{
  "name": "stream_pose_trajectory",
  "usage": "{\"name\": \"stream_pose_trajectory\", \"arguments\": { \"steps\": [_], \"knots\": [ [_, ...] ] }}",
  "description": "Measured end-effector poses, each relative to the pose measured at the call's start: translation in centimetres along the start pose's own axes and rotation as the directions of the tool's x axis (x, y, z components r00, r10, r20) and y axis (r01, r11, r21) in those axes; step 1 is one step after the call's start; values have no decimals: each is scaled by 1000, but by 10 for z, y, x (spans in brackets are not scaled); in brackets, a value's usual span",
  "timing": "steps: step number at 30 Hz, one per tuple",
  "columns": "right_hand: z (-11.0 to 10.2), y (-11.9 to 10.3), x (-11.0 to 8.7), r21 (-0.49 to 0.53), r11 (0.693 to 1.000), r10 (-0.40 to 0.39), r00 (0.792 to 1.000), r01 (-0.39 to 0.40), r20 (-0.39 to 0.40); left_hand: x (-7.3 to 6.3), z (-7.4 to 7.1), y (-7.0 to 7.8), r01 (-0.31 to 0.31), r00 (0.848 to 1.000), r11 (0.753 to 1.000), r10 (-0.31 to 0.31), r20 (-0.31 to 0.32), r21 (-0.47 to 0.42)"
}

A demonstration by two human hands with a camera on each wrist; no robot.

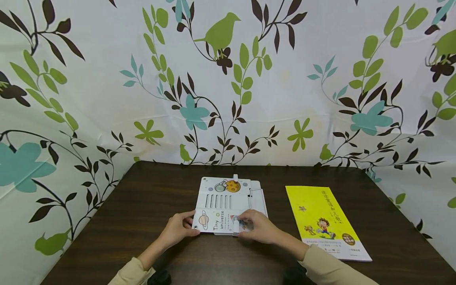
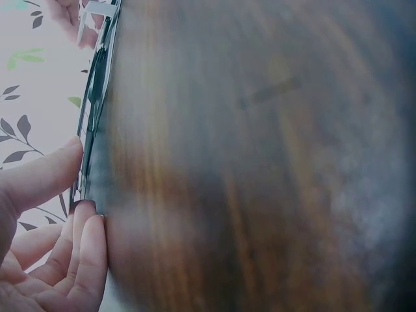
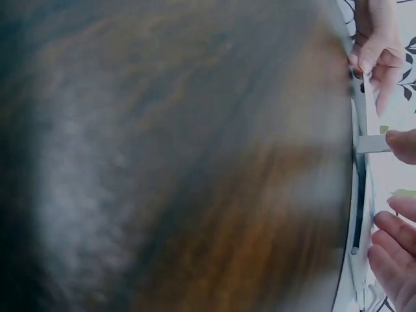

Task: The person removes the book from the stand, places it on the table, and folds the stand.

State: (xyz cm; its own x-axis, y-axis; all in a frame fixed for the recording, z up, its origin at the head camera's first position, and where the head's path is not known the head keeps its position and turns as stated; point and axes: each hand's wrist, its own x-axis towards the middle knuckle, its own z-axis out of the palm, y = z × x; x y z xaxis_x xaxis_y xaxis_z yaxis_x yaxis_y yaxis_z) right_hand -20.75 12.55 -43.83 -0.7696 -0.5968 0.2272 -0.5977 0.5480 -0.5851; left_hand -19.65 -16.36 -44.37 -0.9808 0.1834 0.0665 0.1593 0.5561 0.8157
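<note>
A white book stand (image 1: 218,202) printed with planets and the words "Tiny universe" lies flat on the table in the head view. My left hand (image 1: 179,228) grips its near left corner, thumb on top and fingers below, as the left wrist view also shows of the left hand (image 2: 52,240). Over the near right part lies my right hand (image 1: 259,227), its thumb and curved fingers about the white page clip (image 1: 236,227) at the front edge. In the right wrist view the thumb touches this clip (image 3: 373,144). A second clip (image 1: 235,177) sticks up at the far edge.
To the right lies a yellow book (image 1: 324,221) with a cartoon child on its cover. The dark wooden table (image 1: 149,190) ends at a patterned cloth (image 1: 228,130) behind it. Two dark round shapes show at the near edge, partly cut off.
</note>
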Motion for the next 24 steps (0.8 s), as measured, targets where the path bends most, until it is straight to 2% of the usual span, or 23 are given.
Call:
{"name": "stream_pose_trajectory", "arguments": {
  "steps": [5,11,24],
  "knots": [
    [5,0,2,-69,998,-20,998,16,-61,0,-1,0,-2,1000,1000,2,1,-2],
    [9,-3,4,-166,986,-47,996,34,-79,0,-1,1,0,1000,1000,0,2,-5],
    [4,-6,11,-112,993,27,999,-29,-18,0,0,1,-3,1000,1000,3,3,1]
  ]
}}
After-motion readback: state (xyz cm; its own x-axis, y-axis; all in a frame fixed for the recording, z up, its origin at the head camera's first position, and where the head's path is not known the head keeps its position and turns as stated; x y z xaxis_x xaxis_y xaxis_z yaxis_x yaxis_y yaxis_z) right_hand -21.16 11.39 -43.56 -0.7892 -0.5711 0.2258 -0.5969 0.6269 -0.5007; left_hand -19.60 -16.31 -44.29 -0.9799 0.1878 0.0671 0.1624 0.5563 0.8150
